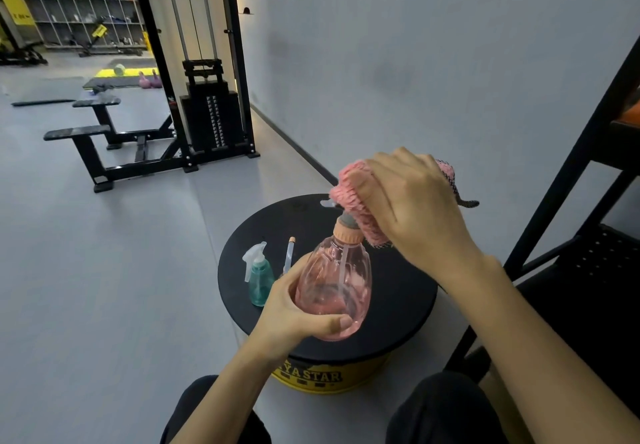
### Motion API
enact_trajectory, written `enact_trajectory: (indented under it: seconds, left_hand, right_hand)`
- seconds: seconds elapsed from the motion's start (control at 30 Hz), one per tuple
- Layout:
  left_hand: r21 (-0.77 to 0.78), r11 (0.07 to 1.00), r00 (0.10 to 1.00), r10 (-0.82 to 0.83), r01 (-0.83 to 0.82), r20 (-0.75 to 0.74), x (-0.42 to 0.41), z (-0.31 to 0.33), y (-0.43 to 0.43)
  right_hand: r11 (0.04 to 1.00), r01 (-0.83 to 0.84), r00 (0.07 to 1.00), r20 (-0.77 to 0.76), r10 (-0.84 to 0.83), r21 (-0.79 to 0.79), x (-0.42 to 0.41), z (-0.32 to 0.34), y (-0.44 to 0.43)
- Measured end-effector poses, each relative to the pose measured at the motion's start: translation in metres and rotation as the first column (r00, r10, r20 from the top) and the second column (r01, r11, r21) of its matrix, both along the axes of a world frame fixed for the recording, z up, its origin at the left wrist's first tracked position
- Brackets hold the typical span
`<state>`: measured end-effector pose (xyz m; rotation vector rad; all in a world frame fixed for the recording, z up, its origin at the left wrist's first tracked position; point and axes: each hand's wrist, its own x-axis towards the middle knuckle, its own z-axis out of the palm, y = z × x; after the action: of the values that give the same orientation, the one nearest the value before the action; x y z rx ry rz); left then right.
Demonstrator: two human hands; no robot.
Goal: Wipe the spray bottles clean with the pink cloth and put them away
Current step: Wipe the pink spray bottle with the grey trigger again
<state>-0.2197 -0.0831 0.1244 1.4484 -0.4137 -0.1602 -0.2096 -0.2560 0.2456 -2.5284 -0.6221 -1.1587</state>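
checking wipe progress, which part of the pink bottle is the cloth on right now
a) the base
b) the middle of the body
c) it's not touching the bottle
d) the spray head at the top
d: the right hand presses the pink cloth over the spray head above the collar of the pink bottle, while the left hand grips the body.

Glossy clear pink plastic bottle (334,287), nubbly pink cloth (356,201), translucent teal plastic bottle (260,280), matt black stool top (398,291).
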Motion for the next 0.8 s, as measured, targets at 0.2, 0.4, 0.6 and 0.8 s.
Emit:
enact_trajectory:
  seconds: [0.2, 0.4, 0.6, 0.8]
  left_hand:
    - [0.015, 1.000, 1.000, -0.016, 0.016, -0.002, 0.001, 0.003, -0.002]
    - [0.017, 1.000, 1.000, -0.018, 0.017, 0.006, 0.002, 0.005, -0.008]
    - [0.002, 1.000, 1.000, -0.008, 0.008, 0.013, 0.001, 0.002, -0.001]
    - [0.000, 1.000, 1.000, -0.027, 0.027, -0.001, -0.001, 0.002, -0.002]
  right_hand:
    - [0.998, -0.017, 1.000, -0.016, 0.018, 0.060, 0.001, 0.001, -0.005]
    - [0.988, 0.033, 0.995, 0.102, -0.018, -0.151, -0.005, 0.004, 0.021]
    - [0.999, -0.041, 0.998, -0.044, 0.042, 0.020, -0.006, 0.011, 0.000]
    - [0.989, -0.038, 0.997, -0.056, 0.046, 0.140, -0.001, 0.010, -0.006]
